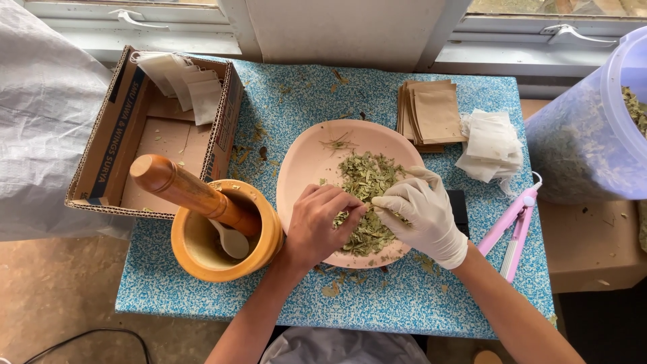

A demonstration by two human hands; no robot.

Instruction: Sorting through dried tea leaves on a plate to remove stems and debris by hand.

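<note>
A: What fills the frame?

B: A blue speckled worktop (418, 296) runs across the middle. At the upper left sits a cardboard box (114, 128) with white bags in it; at the right edge, a big lilac tub (593, 135) of dried leaves.

A: And in the centre?

B: A pink dish (303, 168) carrying a heap of dried green leaves (367, 178). Left of it stands a wooden mortar (266, 249) with a pestle (185, 189) leaning in it.

A: The hands?

B: Both lie on the lower part of the heap. The bare left hand (317, 226) has its grip narrowed, fingertips pinched into the leaves. The gloved right hand (421, 209) touches it, fingers curled down on the leaves; I cannot tell how tightly they close.

A: Smaller things?

B: Brown bags (431, 111) and white bags (492, 145) at upper right, a pink sealer (512, 226) just below them.
</note>
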